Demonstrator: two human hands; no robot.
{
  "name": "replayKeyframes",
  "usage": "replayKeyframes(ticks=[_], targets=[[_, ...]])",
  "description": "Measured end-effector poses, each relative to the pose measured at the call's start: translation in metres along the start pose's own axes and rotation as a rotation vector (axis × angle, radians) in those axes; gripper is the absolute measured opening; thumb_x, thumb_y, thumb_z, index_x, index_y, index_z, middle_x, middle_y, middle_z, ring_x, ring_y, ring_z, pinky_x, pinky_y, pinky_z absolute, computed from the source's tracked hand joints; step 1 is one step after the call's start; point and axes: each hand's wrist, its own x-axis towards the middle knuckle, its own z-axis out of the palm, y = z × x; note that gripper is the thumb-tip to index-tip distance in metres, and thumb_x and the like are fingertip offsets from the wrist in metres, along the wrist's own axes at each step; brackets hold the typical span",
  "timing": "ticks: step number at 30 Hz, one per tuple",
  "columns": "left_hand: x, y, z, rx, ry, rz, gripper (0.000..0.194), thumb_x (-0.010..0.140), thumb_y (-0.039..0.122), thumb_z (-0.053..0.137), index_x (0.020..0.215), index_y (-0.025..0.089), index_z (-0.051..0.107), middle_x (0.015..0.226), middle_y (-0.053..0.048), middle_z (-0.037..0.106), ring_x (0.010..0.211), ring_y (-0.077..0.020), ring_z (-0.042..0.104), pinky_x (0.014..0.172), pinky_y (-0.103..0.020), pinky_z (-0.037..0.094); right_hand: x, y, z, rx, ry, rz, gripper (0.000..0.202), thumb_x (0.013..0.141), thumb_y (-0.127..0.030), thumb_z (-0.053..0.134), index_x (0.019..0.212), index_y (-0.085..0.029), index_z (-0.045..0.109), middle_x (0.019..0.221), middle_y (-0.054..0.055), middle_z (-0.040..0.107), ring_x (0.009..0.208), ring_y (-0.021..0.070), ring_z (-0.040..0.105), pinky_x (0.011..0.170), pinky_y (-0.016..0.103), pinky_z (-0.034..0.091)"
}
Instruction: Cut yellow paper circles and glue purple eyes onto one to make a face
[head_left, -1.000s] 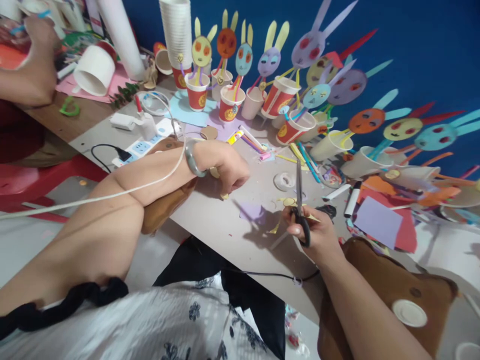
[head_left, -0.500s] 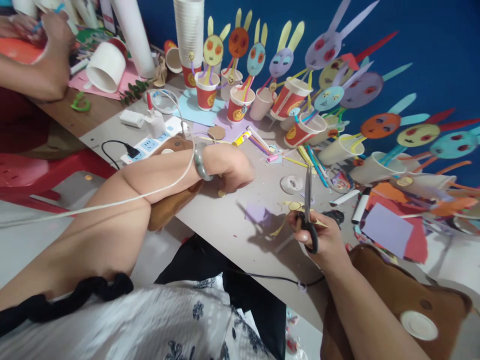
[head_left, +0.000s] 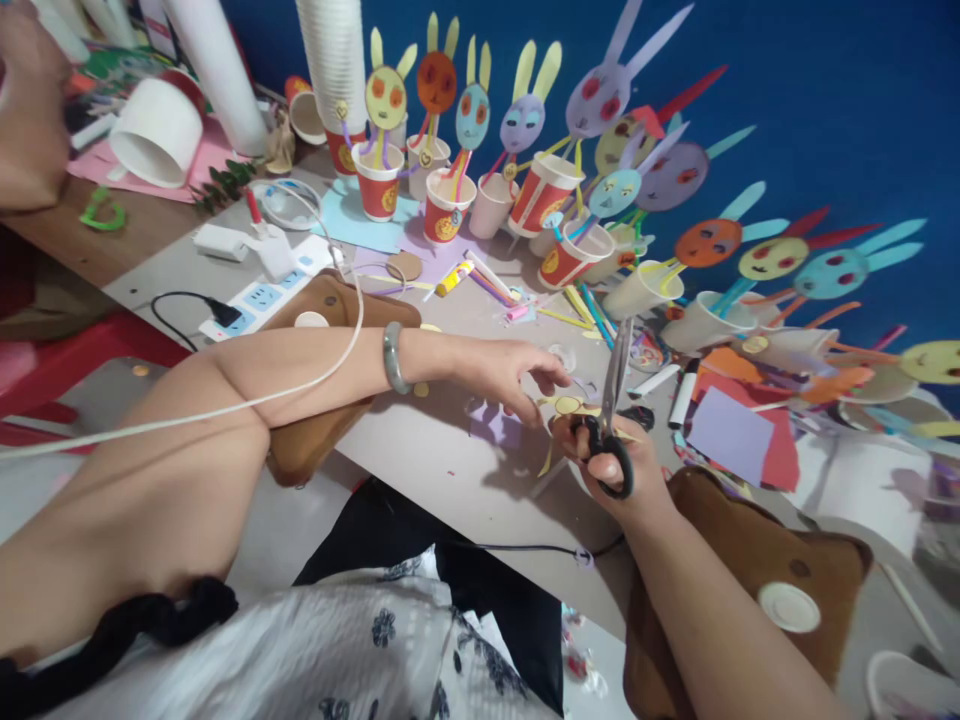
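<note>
My left hand (head_left: pixel 517 378) reaches over the table with fingers apart and nothing visible in it. A grey bangle (head_left: pixel 395 358) circles that wrist. My right hand (head_left: pixel 615 465) is closed round the black handles of a pair of scissors (head_left: pixel 616 385), blades pointing up. Just left of those fingers is a yellow paper circle (head_left: pixel 568 405); whether the right hand pinches it I cannot tell. Under the left hand lies a purple paper piece (head_left: pixel 495 425). A small yellow disc (head_left: pixel 421 389) rests beside the left wrist.
Paper rabbit figures in cups (head_left: pixel 379 185) line the blue wall. A power strip (head_left: pixel 262 297) and white cable sit at left. Purple paper (head_left: pixel 729 433) lies on red sheets at right. Brown cushion-like pads (head_left: pixel 742 570) lie near both arms. Another person's arm (head_left: pixel 30 110) is at upper left.
My left hand has lifted from the tabletop and moved right towards the scissors, its fingers spreading; a small yellow disc now shows where it was. The right hand still holds the scissors. The view has shifted right.
</note>
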Motion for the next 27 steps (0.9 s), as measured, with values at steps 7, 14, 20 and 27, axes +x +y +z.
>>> replayKeyframes(ticks=[7, 14, 20, 27], targets=[[0.001, -0.004, 0.001, -0.168, -0.036, 0.010, 0.032, 0.072, 0.017, 0.077, 0.102, 0.012, 0.069, 0.078, -0.003, 0.070, 0.065, -0.0102, 0.063, 0.061, -0.022, 0.049, 0.001, -0.003, 0.003, 0.042, -0.023, -0.006, 0.058, 0.062, -0.071, 0.083, 0.057, -0.021, 0.054, 0.063, 0.000, 0.048, 0.059, 0.0145, 0.038, 0.055, 0.032, 0.028], [-0.003, 0.007, -0.003, -0.232, 0.055, 0.060, 0.009, 0.075, 0.012, 0.073, 0.082, 0.012, 0.066, 0.069, 0.000, 0.066, 0.063, -0.0072, 0.061, 0.058, -0.019, 0.046, 0.001, -0.003, 0.004, 0.032, -0.024, -0.007, 0.059, 0.063, -0.073, 0.081, 0.060, -0.021, 0.053, 0.069, 0.001, 0.053, 0.063, 0.0160, 0.042, 0.058, 0.033, 0.031], [-0.008, 0.023, -0.007, -0.355, 0.283, 0.032, 0.009, 0.079, 0.015, 0.072, 0.080, 0.013, 0.064, 0.068, 0.002, 0.064, 0.060, -0.0061, 0.058, 0.054, -0.019, 0.042, 0.006, -0.011, 0.012, 0.022, 0.197, -0.111, 0.062, 0.067, -0.083, 0.070, 0.062, -0.023, 0.052, 0.067, 0.001, 0.049, 0.057, 0.0157, 0.038, 0.053, 0.033, 0.029], [-0.008, 0.022, 0.001, -0.395, 0.342, -0.009, 0.008, 0.080, 0.018, 0.073, 0.081, 0.012, 0.068, 0.069, 0.001, 0.065, 0.059, -0.0059, 0.057, 0.056, -0.019, 0.043, 0.011, -0.007, 0.011, -0.003, 0.516, -0.186, 0.050, 0.077, -0.071, 0.070, 0.067, -0.023, 0.057, 0.074, 0.003, 0.054, 0.065, 0.0170, 0.048, 0.054, 0.031, 0.035]])
